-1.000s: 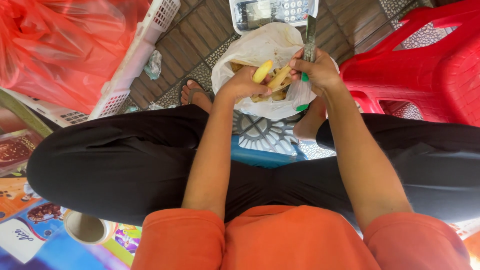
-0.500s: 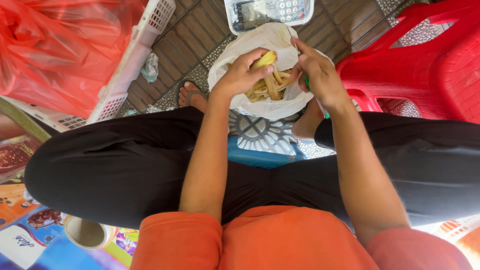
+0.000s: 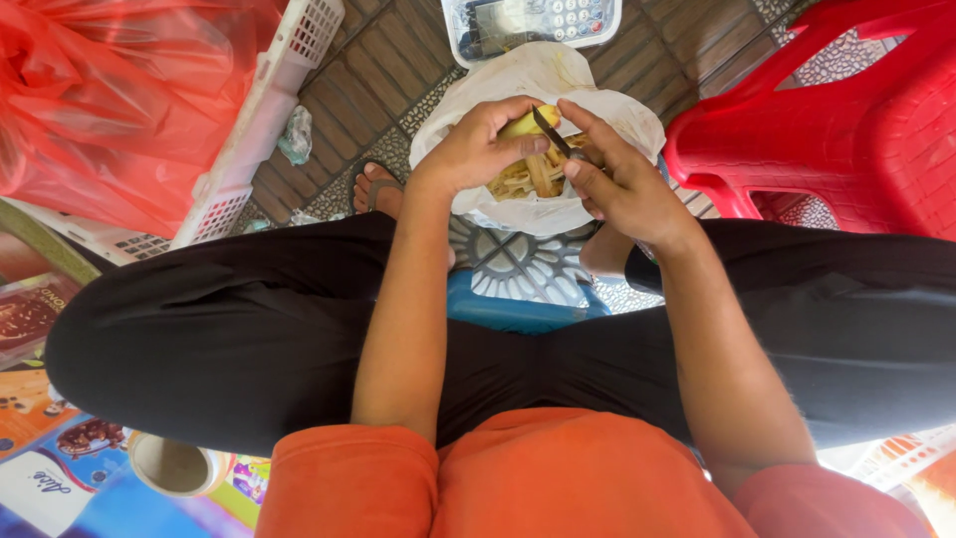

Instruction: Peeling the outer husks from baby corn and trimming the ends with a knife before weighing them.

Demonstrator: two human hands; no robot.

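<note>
Both hands now closer together, top centre: left hand point(image 3: 478, 149) clamps smooth yellow fruit point(image 3: 528, 122); right hand point(image 3: 622, 184) grips thin dark blade point(image 3: 551, 133) over crinkled white bag point(image 3: 538, 75).

Glossy plastic chair point(image 3: 846, 110); thin crinkly plastic bag point(image 3: 538, 75); dark metal blade point(image 3: 550, 132).

colourful snack packages point(image 3: 40, 399) lower left; calculator screen point(image 3: 493, 18) above.

A small street-side stall or shop is indicated by the tiled floor point(image 3: 383, 75), red plastic chair point(image 3: 846, 110), calculator point(image 3: 528, 22), white plastic crates point(image 3: 264, 110) and packaged goods point(image 3: 45, 418).
</note>
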